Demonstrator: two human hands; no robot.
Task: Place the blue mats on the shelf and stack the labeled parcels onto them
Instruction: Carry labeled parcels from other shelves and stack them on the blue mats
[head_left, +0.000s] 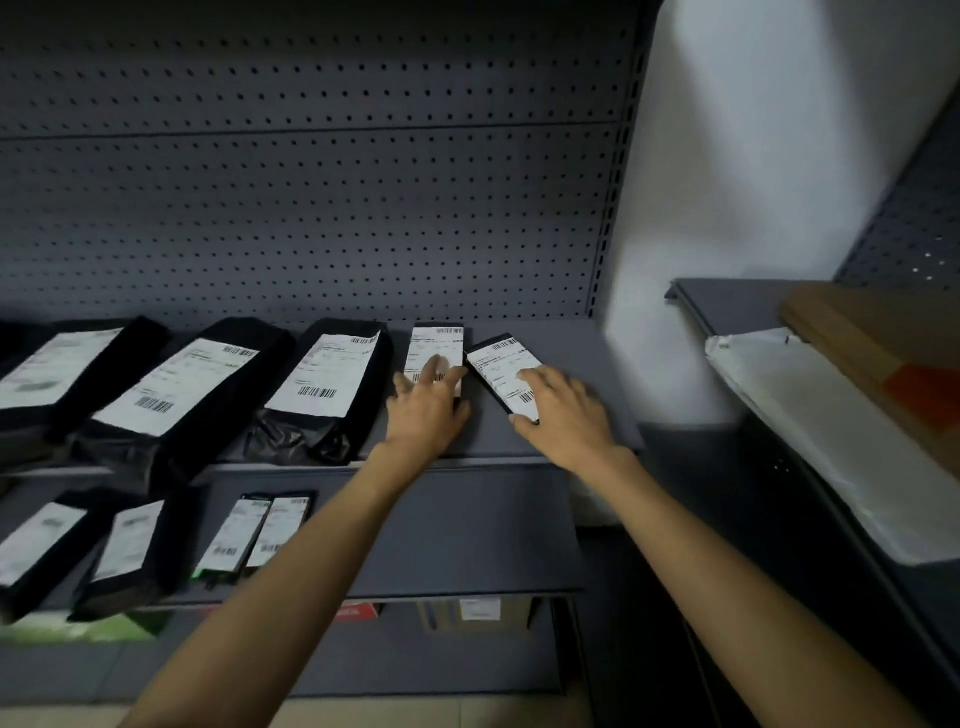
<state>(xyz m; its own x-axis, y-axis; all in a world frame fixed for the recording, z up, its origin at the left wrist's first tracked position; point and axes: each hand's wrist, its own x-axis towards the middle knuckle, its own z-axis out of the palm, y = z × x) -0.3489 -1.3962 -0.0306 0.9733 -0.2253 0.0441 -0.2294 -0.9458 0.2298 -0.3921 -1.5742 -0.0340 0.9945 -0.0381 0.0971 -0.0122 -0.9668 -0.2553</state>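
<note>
Lying on grey shelf (582, 379), slim, black, barcode labels up: squared parcel (435, 347) under left hand (426, 413), fingers (430, 370) spread straight; skewed parcel (500, 362) under right hand (565, 411), fingers relaxed.

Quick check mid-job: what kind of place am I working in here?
Probably a parcel storeroom or pickup point: grey metal shelves with a perforated back panel, and rows of black barcode-labelled parcels laid out on them.

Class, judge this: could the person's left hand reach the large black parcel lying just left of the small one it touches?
Probably yes: the left hand lies right beside that large black parcel, with nothing between them.
</note>
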